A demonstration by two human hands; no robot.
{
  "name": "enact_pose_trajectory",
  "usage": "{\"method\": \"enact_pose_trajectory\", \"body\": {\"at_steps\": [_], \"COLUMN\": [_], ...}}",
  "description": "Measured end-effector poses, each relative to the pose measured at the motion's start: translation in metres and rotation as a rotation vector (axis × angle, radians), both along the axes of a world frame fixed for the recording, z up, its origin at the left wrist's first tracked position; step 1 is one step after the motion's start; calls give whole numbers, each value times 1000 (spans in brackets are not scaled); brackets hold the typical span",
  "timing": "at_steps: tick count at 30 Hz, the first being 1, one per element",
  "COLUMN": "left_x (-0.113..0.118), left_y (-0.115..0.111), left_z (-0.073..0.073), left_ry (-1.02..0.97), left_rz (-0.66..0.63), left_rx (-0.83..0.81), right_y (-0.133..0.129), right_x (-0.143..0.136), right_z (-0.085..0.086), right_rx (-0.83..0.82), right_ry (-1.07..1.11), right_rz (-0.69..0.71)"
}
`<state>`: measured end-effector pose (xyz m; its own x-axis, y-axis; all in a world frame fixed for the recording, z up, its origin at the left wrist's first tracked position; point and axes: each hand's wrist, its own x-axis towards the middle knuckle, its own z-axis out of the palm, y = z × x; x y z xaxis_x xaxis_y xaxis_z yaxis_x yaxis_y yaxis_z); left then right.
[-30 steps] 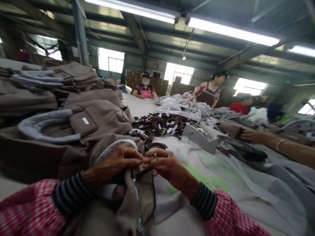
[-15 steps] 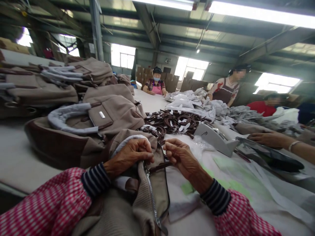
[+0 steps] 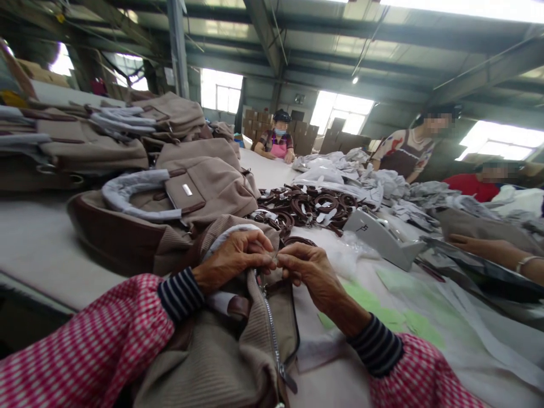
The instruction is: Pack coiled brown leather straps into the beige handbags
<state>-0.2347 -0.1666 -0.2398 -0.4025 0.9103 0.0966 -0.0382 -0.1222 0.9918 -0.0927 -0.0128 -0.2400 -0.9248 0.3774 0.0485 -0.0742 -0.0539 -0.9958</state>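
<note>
Directly before me lies a taupe ribbed handbag [image 3: 208,362] with its metal zipper [image 3: 272,323] open. A dark pull tab [image 3: 289,379] hangs at the zipper's near end. Above the far end of the zipper, my left hand [image 3: 233,255] is closed in a pinch. My right hand [image 3: 317,275] pinches too, its fingertips meeting those of the left. Whatever small thing lies between the fingertips is too fine to make out. A wrapped pale handle [image 3: 229,233] of the bag curves behind my left hand.
More taupe handbags [image 3: 204,187] are piled at the left. Coiled brown straps [image 3: 306,204] lie beyond my hands. A grey tape dispenser [image 3: 382,238] stands at the right, near green paper [image 3: 361,300] under clear plastic. A co-worker's hand [image 3: 488,249] reaches in from the right.
My right hand has moved in until its fingertips meet my left hand's; a small gap was between them before. The whole view has shifted, with things now further right.
</note>
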Motion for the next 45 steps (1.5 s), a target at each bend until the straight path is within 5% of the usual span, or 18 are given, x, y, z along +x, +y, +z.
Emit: {"method": "enact_pose_trajectory", "body": {"at_steps": [17,45], "left_x": [1,0], "left_y": [1,1], "left_z": [-2,-3], "left_ry": [106,117], "left_rz": [-6,49], "left_rx": [21,-3], "right_y": [-5,-13], "right_x": [-2,2], "right_z": [-5,-11], "right_rx": [99,-33], "right_ry": [-28,67], "right_rz": [-8,-20]}}
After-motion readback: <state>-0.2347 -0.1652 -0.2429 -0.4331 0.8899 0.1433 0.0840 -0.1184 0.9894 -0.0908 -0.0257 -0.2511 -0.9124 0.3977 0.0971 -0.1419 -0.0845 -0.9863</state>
